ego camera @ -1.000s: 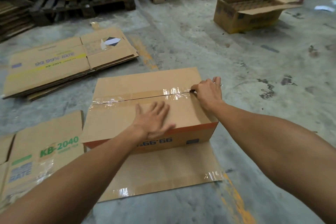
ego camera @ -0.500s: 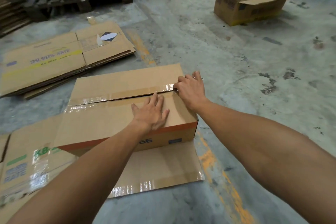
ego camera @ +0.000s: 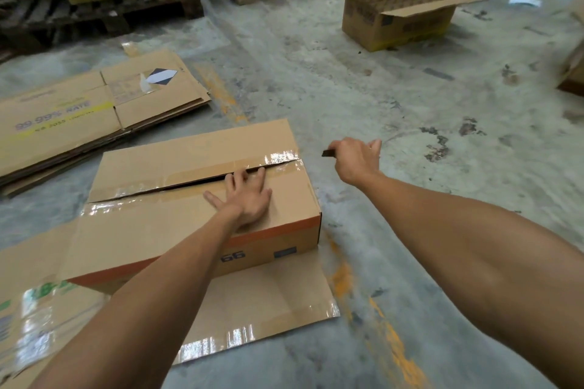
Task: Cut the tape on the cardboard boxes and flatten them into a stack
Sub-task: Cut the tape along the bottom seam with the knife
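Cardboard fills the single head view: the box (ego camera: 202, 199) sits on the floor (ego camera: 410, 104) at about 7 o'clock from centre, resting on a flattened sheet (ego camera: 268, 303) whose near edge shines with tape. Its top seam (ego camera: 196, 181) is split along most of its length, the far flap lifting slightly, with glossy tape (ego camera: 281, 157) clinging to both flap edges at the 3 o'clock end.

The cutting step on this box looks finished, or very nearly. The left hand (ego camera: 243, 199) lies flat on the near flap, fingers spread, fingertips (ego camera: 260, 172) at the edge of the slit; it grips nothing, only presses. The right hand (ego camera: 355, 158) is off the box, just beside its 3 o'clock end and above the floor, its grip closed around a small dark cutter (ego camera: 328, 153) whose tip points back toward the box.

Next, I judge, the flaps must be opened and the box collapsed, then carried to the stack (ego camera: 94, 114) of flat boxes lying at 10 o'clock. That calls for checking the tape at the end of the seam is fully parted, and keeping the blade clear of the left hand while it works the flaps. An open box (ego camera: 398, 19) waits at 1 o'clock, likely a later one.
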